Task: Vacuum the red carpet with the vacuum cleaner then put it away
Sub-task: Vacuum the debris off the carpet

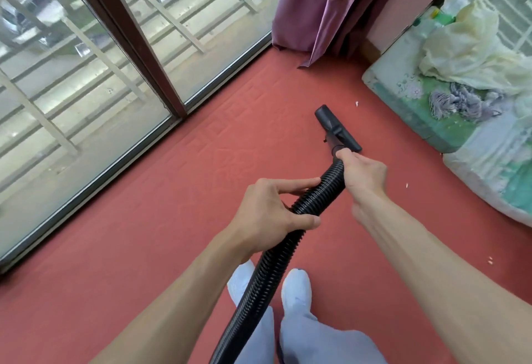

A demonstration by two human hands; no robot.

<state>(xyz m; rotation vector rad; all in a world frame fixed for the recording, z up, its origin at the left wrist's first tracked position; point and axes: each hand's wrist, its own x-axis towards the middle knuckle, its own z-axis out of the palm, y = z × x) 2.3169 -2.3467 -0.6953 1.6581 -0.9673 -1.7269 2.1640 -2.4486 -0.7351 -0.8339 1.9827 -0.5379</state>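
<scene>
- Pale-socked feet point(296, 286) stand at the near edge of the head view, on the red carpet point(144, 248), with the black ribbed hose point(270, 263) running up between them from below the frame.
- The vacuum cleaner's body is out of view. Only the hose and the floor nozzle point(338, 129) can be seen.
- The left hand point(273, 214) is wrapped round the middle of the hose, fingers over the top and thumb closing underneath. This probably takes the hose's weight and keeps the slack off the floor.
- Farther along, the right hand point(362, 175) is closed tightly round the hose end, just behind the rigid cuff. From there it can likely steer and press the nozzle.
- The nozzle lies flat on the carpet beyond the right hand, angled towards the far right, where the mattress point(449, 121) sits.
- Small white scraps point(356, 103) lie on the carpet just beyond the nozzle and to the right of the arms, so vacuuming looks unfinished.
- A glass door point(86, 75) borders the carpet on the left, and a purple curtain point(316, 12) hangs at the far corner.
- A crumpled cloth point(460, 98) rests on the mattress.
</scene>
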